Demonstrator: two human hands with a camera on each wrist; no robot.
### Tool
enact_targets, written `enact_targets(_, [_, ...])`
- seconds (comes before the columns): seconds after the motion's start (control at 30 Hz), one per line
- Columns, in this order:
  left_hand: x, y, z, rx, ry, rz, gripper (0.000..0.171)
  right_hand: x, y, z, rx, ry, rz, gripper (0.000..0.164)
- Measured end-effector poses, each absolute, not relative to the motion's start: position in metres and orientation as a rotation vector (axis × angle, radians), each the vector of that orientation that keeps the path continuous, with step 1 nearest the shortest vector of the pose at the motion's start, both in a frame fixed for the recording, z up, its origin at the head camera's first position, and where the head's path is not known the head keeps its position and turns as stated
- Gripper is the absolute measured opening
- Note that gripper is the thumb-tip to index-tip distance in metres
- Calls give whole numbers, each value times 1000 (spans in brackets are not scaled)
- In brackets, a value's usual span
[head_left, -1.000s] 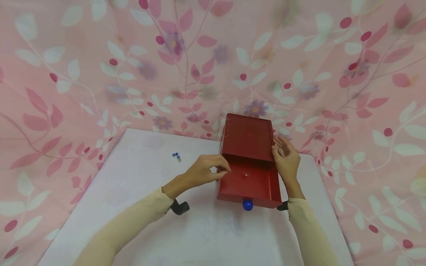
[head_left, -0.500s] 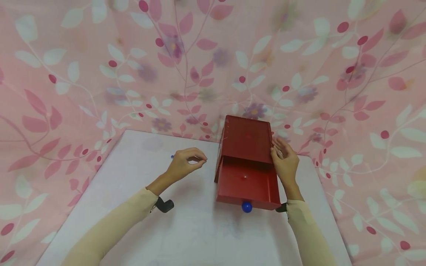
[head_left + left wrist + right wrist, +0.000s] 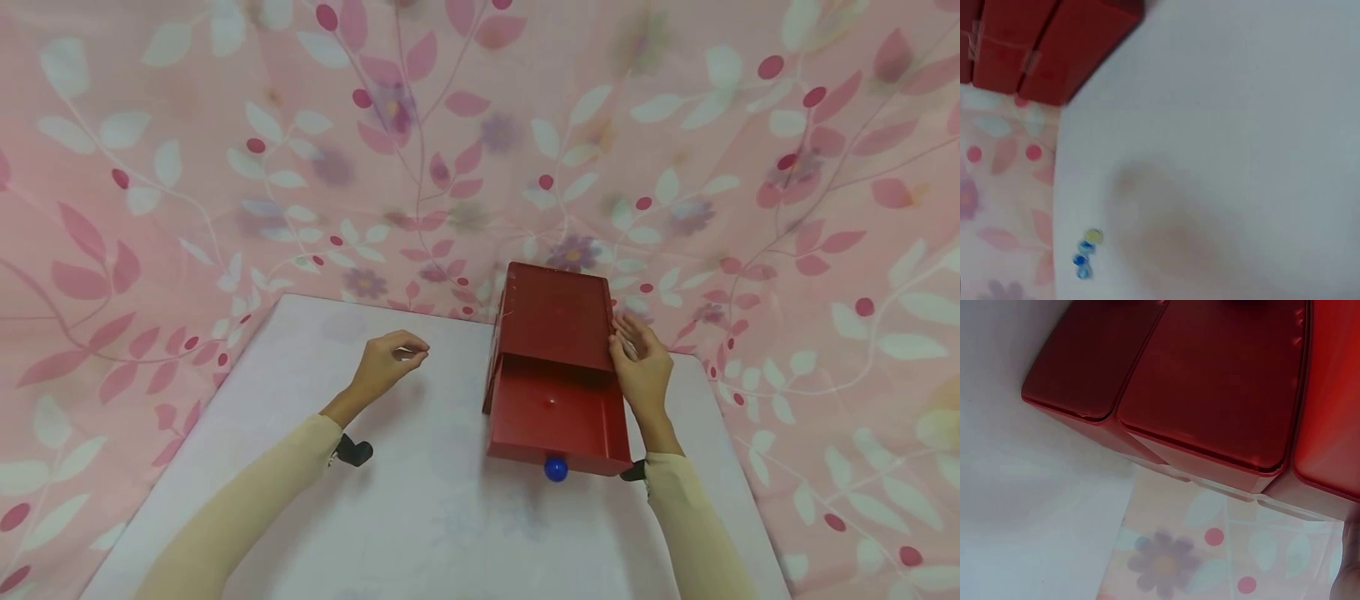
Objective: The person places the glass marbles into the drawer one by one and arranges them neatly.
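A red drawer cabinet (image 3: pixel 555 321) stands toward the back right of the table. Its top drawer (image 3: pixel 525 425), with a blue ball knob (image 3: pixel 556 469), is pulled out toward me. My left hand (image 3: pixel 378 371) hovers left of the cabinet, fingers loosely curled, thumb and index tips close together with nothing visible between them. In the head view that hand covers the spot where the small glass marbles lay; the left wrist view shows several marbles (image 3: pixel 1086 247), blue and one yellowish, in a short row. My right hand (image 3: pixel 643 367) rests against the cabinet's right side with its fingers extended.
The white table (image 3: pixel 435 500) meets a pink floral cloth (image 3: pixel 450 167) at the back and sides. A dark wrist-camera mount (image 3: pixel 352 451) hangs under the left wrist. The open drawer juts over the table.
My left hand has swung left from over the open drawer to the area of the marbles, which it now hides in the head view. The right hand stays at the cabinet's side.
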State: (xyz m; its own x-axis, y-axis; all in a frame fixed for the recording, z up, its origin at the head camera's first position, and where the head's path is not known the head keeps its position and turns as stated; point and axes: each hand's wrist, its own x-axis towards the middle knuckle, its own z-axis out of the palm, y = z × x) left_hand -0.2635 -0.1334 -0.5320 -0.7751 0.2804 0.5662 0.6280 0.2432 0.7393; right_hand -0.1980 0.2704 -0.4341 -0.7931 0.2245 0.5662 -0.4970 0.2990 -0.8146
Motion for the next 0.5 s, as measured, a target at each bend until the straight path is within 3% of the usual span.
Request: enact_targets(0.5, [-276,-171,-581,-553,-2328,-1486,17,-196,267,-431,221,-1969,1552,41])
